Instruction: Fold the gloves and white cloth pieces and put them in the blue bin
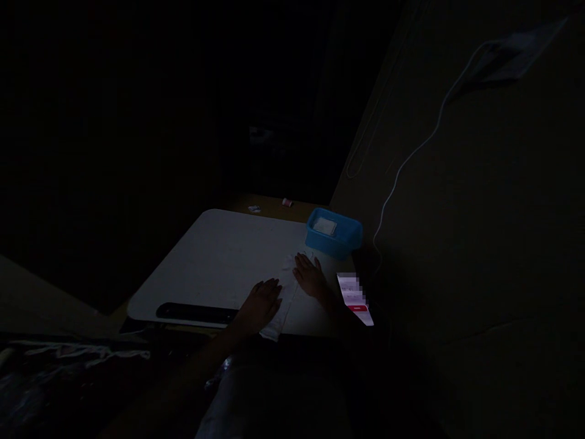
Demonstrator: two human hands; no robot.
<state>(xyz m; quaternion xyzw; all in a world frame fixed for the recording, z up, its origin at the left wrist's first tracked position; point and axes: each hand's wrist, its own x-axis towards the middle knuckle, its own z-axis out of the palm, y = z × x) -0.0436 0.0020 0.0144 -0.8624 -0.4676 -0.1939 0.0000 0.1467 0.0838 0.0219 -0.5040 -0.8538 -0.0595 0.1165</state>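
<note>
A strip of white cloth [286, 291] lies lengthwise on the white tabletop [219, 256], its near end reaching over the front edge. My left hand [262, 303] rests on the cloth's left side, fingers stretched out. Near the far end, my right hand [311, 276] lies flat with its fingertips on or beside the cloth's right edge. Both hands look open, and neither grips anything. The dim light hides fine detail of the fabric.
A blue plastic basket [336, 247] holding a whitish item [325, 226] stands at the table's back right. A lit phone screen [355, 297] glows at the right edge. Behind lie a small red-and-white spool-like item [287, 202] and a crumpled scrap [255, 208]. A white cable [414, 152] hangs along the wall.
</note>
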